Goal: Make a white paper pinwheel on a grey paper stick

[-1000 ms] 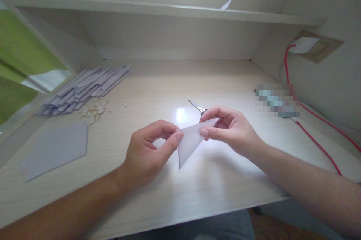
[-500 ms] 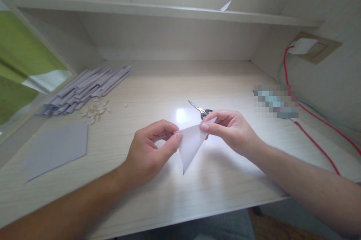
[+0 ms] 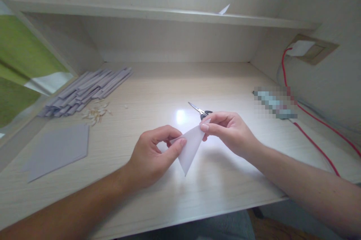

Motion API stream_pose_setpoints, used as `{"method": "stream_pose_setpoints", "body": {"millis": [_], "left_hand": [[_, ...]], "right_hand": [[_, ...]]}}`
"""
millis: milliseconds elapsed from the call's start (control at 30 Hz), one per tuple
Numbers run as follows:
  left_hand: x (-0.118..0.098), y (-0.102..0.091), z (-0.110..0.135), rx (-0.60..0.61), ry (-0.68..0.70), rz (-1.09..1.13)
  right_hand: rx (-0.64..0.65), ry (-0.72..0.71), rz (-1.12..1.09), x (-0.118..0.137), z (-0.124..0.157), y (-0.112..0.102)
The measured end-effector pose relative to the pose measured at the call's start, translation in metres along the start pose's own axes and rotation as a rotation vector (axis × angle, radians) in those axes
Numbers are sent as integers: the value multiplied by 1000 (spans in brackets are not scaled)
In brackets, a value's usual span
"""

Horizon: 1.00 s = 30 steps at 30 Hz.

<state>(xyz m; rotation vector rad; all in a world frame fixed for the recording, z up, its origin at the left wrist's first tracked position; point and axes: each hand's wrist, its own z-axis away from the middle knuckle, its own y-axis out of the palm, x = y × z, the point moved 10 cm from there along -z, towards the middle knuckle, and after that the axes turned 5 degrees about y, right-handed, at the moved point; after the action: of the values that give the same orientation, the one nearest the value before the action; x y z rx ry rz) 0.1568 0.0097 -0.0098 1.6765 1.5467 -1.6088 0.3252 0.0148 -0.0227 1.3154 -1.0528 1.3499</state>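
A folded white sheet of paper (image 3: 190, 149), triangular with a point hanging down, is held above the desk between both hands. My left hand (image 3: 158, 153) pinches its left side, thumb on the front face and fingers behind. At the upper right corner, my right hand (image 3: 225, 129) grips the paper between thumb and fingers. Scissors (image 3: 199, 110) with black handles lie on the desk just beyond my right hand, which partly hides the handles.
Rolled or folded paper strips (image 3: 87, 89) are piled at the back left, near small pale scraps (image 3: 97, 112). Flat sheets (image 3: 60, 149) lie in front of them. A red cable (image 3: 316, 148) runs along the right beside a blurred-out object (image 3: 273, 102). A shelf (image 3: 169, 16) spans overhead.
My left thumb and fingers have shifted slightly right along the paper. The paper has tilted, its left corner lower and its upper right corner showing less past my right fingers.
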Motion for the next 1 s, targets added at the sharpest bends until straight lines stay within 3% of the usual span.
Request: {"method": "stream_pose_setpoints", "body": {"millis": [300,533,733,1000], "left_hand": [[3,-1,-1,5,-38,23],[9,17,0,153,-131,142],[15,17,-2,108,-157,304],[24,27,-2,205,-254,343]], "right_hand": [[-32,-37,5,-1,1,-5],[-45,-60,-15,4,2,-2],[199,56,53,-7,7,30],[125,98,59,-11,4,24]]}}
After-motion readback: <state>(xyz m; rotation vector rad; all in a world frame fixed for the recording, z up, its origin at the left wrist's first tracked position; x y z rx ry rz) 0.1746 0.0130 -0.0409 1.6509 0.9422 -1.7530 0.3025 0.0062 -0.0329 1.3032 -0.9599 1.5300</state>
